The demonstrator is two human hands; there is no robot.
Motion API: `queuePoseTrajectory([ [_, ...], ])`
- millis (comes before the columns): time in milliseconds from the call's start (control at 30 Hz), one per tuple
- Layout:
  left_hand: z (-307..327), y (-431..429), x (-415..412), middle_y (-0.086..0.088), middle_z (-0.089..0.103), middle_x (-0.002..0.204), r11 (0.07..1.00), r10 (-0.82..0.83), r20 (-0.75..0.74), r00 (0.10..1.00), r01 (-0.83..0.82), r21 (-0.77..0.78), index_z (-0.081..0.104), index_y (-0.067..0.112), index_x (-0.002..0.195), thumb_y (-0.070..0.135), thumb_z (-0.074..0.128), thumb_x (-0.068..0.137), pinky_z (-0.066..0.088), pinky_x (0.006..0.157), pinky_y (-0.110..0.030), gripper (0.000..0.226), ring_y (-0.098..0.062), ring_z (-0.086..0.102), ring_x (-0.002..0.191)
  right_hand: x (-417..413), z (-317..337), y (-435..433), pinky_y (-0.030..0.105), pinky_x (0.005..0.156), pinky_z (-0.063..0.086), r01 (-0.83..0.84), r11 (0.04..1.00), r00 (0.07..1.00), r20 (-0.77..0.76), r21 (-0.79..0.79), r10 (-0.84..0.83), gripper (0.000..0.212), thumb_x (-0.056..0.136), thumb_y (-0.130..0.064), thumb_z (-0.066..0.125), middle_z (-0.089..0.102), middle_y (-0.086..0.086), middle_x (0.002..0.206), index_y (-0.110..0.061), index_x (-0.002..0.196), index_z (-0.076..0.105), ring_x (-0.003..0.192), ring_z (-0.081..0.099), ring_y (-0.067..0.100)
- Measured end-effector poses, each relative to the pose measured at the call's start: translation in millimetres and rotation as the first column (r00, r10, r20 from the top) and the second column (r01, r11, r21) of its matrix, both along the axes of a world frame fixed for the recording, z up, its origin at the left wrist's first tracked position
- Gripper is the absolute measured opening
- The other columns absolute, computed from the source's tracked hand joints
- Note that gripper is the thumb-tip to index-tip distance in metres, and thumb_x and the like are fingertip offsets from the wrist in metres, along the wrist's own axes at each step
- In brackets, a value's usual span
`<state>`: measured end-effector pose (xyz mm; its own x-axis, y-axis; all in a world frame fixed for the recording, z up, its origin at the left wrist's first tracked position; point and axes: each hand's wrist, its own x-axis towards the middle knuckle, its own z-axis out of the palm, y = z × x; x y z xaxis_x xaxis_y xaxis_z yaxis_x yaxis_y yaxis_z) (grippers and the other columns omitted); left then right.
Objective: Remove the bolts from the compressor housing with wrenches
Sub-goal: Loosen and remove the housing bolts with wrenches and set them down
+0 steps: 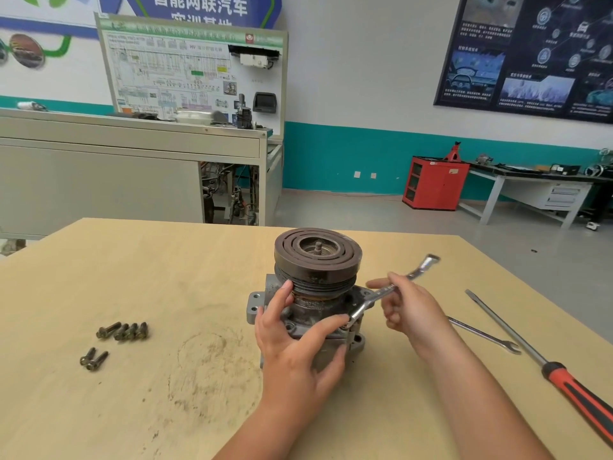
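Observation:
A grey compressor housing [300,307] with a dark grooved pulley [317,257] on top stands upright on the wooden table [166,267]. My left hand [295,340] wraps the front of the housing, thumb up by the pulley. My right hand [409,308] grips a silver ring wrench [386,292] whose lower end sits on the housing's front right flange, next to my left fingertips. The bolt under the ring end is hidden. Several loose dark bolts [123,331] lie in a row at the left, with two more bolts [93,358] just below them.
A second silver wrench [486,335] and a long screwdriver with a red and black handle [560,376] lie on the table's right side. Beyond the table stand a grey workbench [132,167], a red cabinet [434,182] and a side table [530,184].

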<state>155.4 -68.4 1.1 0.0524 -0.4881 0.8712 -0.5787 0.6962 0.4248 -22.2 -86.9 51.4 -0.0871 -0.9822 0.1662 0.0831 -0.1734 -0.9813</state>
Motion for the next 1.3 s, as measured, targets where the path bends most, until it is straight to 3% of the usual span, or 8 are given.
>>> queuePoseTrajectory([
  [200, -1.1, -0.6, -0.5, -0.002, 0.024, 0.141, 1.000, 0.024, -0.019, 1.000, -0.023, 0.018, 0.054, 0.035, 0.115, 0.038, 0.063, 0.071, 0.039, 0.091, -0.069, 0.045, 0.006, 0.018, 0.132, -2.1, 26.7, 18.1, 0.016, 0.042, 0.039, -0.045, 0.997, 0.848, 0.525, -0.067, 0.074, 0.027, 0.083, -0.033, 0.048, 0.044, -0.005, 0.050, -0.017, 0.071, 0.064, 0.042, 0.039, 0.007],
  [433, -2.4, -1.0, -1.1, -0.002, 0.024, 0.140, 0.999, 0.026, -0.012, 1.000, -0.025, 0.031, 0.055, 0.034, 0.111, 0.038, 0.063, 0.070, 0.039, 0.091, -0.069, 0.042, 0.008, 0.015, 0.132, 14.1, 11.6, 100.7, 0.020, 0.054, 0.055, 0.058, 0.980, 0.980, 0.197, -0.189, -0.020, 0.037, 0.076, -0.020, 0.042, 0.073, 0.020, 0.080, -0.018, 0.081, 0.078, 0.073, 0.072, 0.032],
  [567, -3.1, -1.6, -0.5, -0.003, 0.024, 0.140, 1.000, 0.025, -0.004, 1.000, -0.025, 0.020, 0.056, 0.034, 0.113, 0.037, 0.064, 0.071, 0.039, 0.091, -0.068, 0.042, 0.007, 0.015, 0.134, 31.3, 7.9, 116.3, 0.022, 0.056, 0.056, 0.104, 0.987, 0.989, 0.116, -0.121, -0.090, 0.058, 0.064, -0.048, 0.071, 0.074, 0.016, 0.081, 0.000, 0.097, 0.070, 0.075, 0.073, 0.028],
  [767, -3.7, -2.4, -0.6, -0.006, 0.025, 0.140, 1.000, 0.017, 0.014, 1.000, -0.017, -0.006, 0.067, 0.036, 0.108, 0.036, 0.065, 0.072, 0.038, 0.091, -0.069, 0.036, 0.004, 0.016, 0.135, 33.0, 18.8, 114.5, 0.020, 0.055, 0.053, 0.046, 0.992, 0.998, -0.047, -0.114, -0.052, 0.071, 0.052, -0.069, 0.070, 0.075, 0.012, 0.077, -0.008, 0.090, 0.072, 0.070, 0.073, 0.023],
  [867, -3.7, -2.4, -0.9, -0.006, 0.025, 0.140, 1.000, 0.006, -0.003, 1.000, -0.006, -0.004, 0.064, 0.038, 0.104, 0.035, 0.065, 0.072, 0.038, 0.092, -0.069, 0.033, 0.003, 0.015, 0.136, 22.7, 19.9, 85.6, 0.018, 0.046, 0.048, 0.107, 0.989, 0.993, 0.053, -0.104, -0.102, 0.020, 0.079, -0.027, 0.071, 0.068, 0.011, 0.060, -0.007, 0.075, 0.072, 0.052, 0.066, 0.018],
  [933, -3.1, -1.7, -1.0, -0.006, 0.024, 0.141, 1.000, -0.003, -0.005, 1.000, 0.003, -0.002, 0.062, 0.040, 0.103, 0.035, 0.065, 0.072, 0.038, 0.092, -0.070, 0.031, 0.003, 0.015, 0.137, 19.7, 18.0, 53.8, 0.017, 0.043, 0.042, 0.190, 0.978, 0.981, 0.053, -0.081, -0.186, 0.017, 0.087, -0.017, 0.059, 0.053, 0.002, 0.050, -0.011, 0.076, 0.070, 0.044, 0.050, 0.008],
  [1100, -2.4, -1.4, 0.3, -0.003, 0.017, 0.144, 1.000, 0.006, 0.015, 1.000, -0.006, -0.008, 0.059, 0.042, 0.109, 0.037, 0.063, 0.073, 0.039, 0.091, -0.068, 0.037, 0.003, 0.014, 0.135, 16.0, 18.4, 3.5, 0.021, 0.045, 0.026, -0.005, 0.999, 0.979, 0.206, 0.039, -0.003, 0.026, 0.095, -0.031, 0.048, 0.026, -0.008, 0.043, -0.012, 0.080, 0.060, 0.039, 0.026, 0.006],
  [1300, -2.8, -1.3, -1.6, -0.003, 0.024, 0.141, 0.999, 0.025, -0.014, 1.000, -0.025, 0.030, 0.053, 0.034, 0.115, 0.038, 0.062, 0.070, 0.040, 0.091, -0.069, 0.046, 0.007, 0.013, 0.135, -1.4, 27.5, 44.0, 0.019, 0.044, 0.041, 0.054, 0.995, 0.877, 0.481, -0.086, -0.007, 0.042, 0.082, -0.042, 0.045, 0.050, -0.001, 0.049, -0.016, 0.058, 0.067, 0.043, 0.046, 0.010],
])
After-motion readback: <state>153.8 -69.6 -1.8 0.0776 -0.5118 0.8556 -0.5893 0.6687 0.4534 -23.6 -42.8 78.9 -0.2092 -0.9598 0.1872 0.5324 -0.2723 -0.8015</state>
